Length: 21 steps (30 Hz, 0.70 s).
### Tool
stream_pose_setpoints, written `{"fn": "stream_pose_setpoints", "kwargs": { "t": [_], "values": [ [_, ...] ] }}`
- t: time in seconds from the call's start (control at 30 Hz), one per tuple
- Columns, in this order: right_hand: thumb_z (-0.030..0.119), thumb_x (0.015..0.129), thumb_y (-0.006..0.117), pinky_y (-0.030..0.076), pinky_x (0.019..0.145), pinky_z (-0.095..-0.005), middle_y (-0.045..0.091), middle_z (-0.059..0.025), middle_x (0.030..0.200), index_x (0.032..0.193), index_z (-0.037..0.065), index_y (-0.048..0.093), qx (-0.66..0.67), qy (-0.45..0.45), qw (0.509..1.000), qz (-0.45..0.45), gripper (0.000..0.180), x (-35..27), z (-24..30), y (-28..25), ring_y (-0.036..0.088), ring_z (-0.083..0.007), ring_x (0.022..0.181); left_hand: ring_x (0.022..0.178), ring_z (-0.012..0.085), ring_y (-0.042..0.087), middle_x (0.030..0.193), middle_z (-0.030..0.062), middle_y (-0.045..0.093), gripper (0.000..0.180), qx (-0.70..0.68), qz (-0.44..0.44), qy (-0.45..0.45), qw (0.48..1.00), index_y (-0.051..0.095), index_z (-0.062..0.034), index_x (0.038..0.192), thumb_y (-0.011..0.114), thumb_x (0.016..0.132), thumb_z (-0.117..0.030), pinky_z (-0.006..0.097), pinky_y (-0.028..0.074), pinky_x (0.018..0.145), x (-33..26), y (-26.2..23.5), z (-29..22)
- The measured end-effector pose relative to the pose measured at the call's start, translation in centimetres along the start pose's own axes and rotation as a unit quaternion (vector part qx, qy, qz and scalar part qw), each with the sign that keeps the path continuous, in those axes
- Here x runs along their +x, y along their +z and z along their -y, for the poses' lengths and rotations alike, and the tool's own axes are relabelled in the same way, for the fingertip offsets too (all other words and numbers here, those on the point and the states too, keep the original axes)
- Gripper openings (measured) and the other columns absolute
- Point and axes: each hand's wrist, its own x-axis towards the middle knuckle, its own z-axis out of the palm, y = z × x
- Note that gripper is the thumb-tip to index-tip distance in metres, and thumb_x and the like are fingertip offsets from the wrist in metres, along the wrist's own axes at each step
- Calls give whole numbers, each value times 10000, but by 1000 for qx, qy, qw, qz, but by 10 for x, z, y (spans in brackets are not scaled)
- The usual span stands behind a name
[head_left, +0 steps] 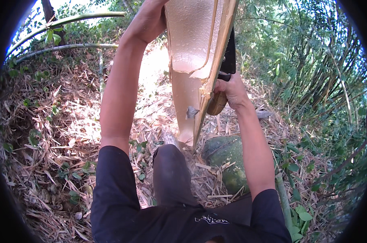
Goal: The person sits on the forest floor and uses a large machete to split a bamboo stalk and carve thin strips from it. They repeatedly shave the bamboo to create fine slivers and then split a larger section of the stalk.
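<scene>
A wide split bamboo piece (191, 44) stands before me, its pale inner face toward me and its narrow lower end near my knee. Its top runs out of the picture. My left hand (151, 20) is closed on its left edge high up, with the fingers partly hidden behind it. On the other side my right hand (234, 92) grips the wooden handle (218, 103) of a large knife. The dark knife blade (229, 54) lies along the bamboo's right edge, partly hidden by it. Splintered fibres show on that edge near the handle, and a small grey flake (191, 112) lies against the inner face.
Dry bamboo leaves (62, 150) cover the ground. A large mossy green rock (228, 162) sits right of my knee (171, 162). Cut green bamboo poles (66, 47) cross at the far left, another pole (283, 202) lies near right. Bamboo thickets (321, 60) grow on the right.
</scene>
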Motion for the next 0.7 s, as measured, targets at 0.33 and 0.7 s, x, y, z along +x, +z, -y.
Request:
{"fn": "stream_pose_setpoints", "kwargs": {
  "t": [0.33,0.7],
  "values": [
    [493,840,797,438,528,-274,679,-32,700,913,-9,720,-99,-3,985,-143,513,-5,-14,-29,535,-75,556,881,182,693,979,92,732,274,174,-156,45,971,698,42,1117,691,955,-179,344,558,794,4,4,23],
    [269,924,684,453,492,-263,752,-155,849,916,-23,666,-106,328,923,-171,292,-200,-103,-66,586,-107,539,792,268,693,909,183,729,292,439,-425,37,791,718,12,1067,629,938,-234,406,539,708,-5,-109,71]
  ]
}}
